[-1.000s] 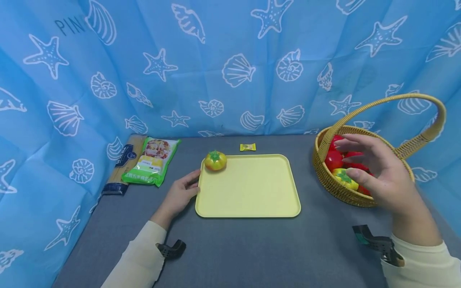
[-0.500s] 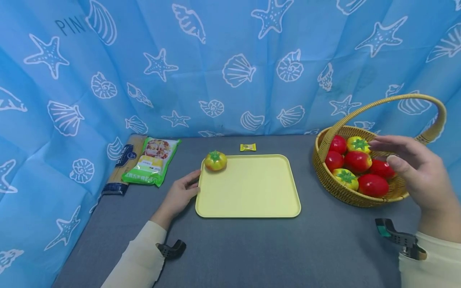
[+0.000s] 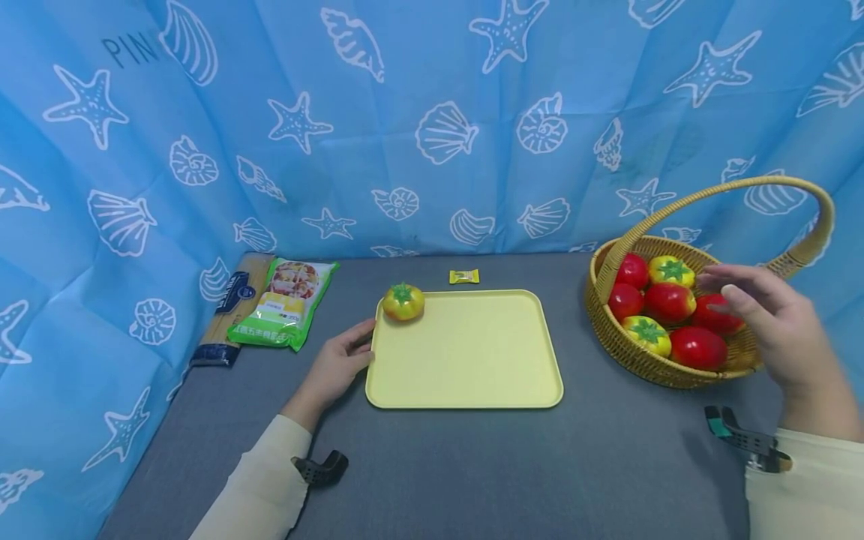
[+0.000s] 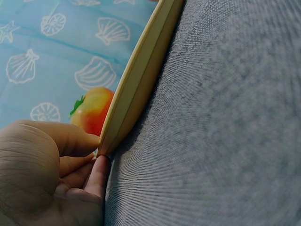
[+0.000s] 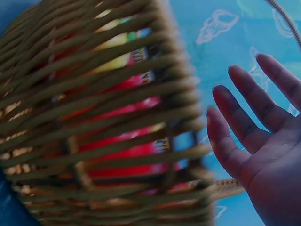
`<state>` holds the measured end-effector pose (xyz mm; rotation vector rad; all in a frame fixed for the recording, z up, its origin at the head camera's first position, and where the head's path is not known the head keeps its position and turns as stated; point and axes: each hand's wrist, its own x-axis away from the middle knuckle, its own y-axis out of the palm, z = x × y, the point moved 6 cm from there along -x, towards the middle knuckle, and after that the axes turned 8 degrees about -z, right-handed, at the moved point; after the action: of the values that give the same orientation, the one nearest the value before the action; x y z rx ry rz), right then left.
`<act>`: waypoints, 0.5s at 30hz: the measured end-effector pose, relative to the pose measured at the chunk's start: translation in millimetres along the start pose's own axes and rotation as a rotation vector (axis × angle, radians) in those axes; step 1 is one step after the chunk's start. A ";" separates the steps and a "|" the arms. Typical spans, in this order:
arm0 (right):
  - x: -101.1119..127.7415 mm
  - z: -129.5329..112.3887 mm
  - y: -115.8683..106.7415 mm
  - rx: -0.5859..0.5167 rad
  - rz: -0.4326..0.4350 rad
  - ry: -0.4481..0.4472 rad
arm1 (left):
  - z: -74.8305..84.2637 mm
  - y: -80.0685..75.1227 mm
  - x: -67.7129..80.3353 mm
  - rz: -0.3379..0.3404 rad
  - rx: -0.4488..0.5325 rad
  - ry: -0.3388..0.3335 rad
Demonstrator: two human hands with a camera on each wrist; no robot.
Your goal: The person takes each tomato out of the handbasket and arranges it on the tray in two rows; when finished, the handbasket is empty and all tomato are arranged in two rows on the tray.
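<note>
My left hand [image 3: 337, 366] pinches the left edge of a pale yellow tray [image 3: 466, 352]; in the left wrist view the thumb and fingers [image 4: 98, 176] meet at its rim. A round yellow-orange fruit [image 3: 403, 301] with a green leafy top sits in the tray's far left corner. At the right, my right hand [image 3: 776, 322] hovers over the right side of a wicker basket [image 3: 628, 358], its fingers spread and holding nothing. Inside the basket lie several red fruits [image 3: 670, 302] and two yellow ones [image 3: 646, 334] with green tops.
A small yellow wrapped packet [image 3: 464, 277] lies behind the tray. At the far left, a green food bag [image 3: 283, 304] overlaps a pack of noodles [image 3: 226, 322]. The basket's tall handle [image 3: 736, 184] arches above its rim. A blue curtain [image 3: 405, 150] hangs behind the table.
My right hand has moved right, from over the middle of the basket to its right side, uncovering the fruits. The left hand and the tray have stayed in place.
</note>
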<state>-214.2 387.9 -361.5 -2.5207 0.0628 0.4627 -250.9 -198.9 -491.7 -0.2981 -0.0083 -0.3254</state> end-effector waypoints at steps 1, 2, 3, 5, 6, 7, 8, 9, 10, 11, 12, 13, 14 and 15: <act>-0.4 3.8 1.1 0.005 -0.005 0.019 | 0.0 0.0 -0.1 0.000 -0.001 0.000; -0.7 7.3 2.3 0.010 -0.012 0.037 | 0.0 -0.1 -0.1 0.001 -0.002 0.000; -1.1 10.8 3.2 0.006 -0.020 0.053 | 0.1 -0.2 -0.2 0.001 -0.003 0.001; -1.6 16.5 5.4 0.006 -0.040 0.087 | 0.2 -0.3 -0.2 0.002 -0.003 -0.001; -1.8 19.2 6.6 0.006 -0.053 0.104 | 1.0 -0.2 0.1 0.002 -0.004 -0.002; -2.1 21.3 7.8 0.005 -0.069 0.113 | 0.9 -0.2 0.1 0.002 -0.005 -0.003; -2.3 23.1 9.1 0.008 -0.083 0.124 | 1.8 -0.1 0.5 0.002 -0.006 -0.005; -2.6 24.3 10.6 0.012 -0.100 0.130 | 1.7 -0.1 0.5 0.003 -0.008 -0.007; -3.3 25.0 12.8 0.017 -0.117 0.132 | 1.7 -0.1 0.6 0.003 -0.009 -0.010; -4.1 25.3 15.0 0.017 -0.138 0.130 | 1.7 0.0 0.6 0.004 -0.009 -0.011; -5.2 25.6 17.5 0.026 -0.154 0.128 | 1.8 0.0 0.6 0.004 -0.009 -0.013; -6.5 25.5 20.4 0.034 -0.176 0.126 | 1.1 -0.1 0.4 0.005 -0.007 -0.017; -7.5 25.6 23.2 0.047 -0.197 0.127 | 1.4 -0.1 0.4 0.007 -0.005 -0.019; -8.5 25.6 26.1 0.058 -0.224 0.128 | 0.7 -0.2 0.1 0.008 -0.002 -0.022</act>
<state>-233.9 379.6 -392.3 -2.4605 -0.1531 0.2060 -250.8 -198.9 -490.9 -0.3038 -0.0285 -0.3146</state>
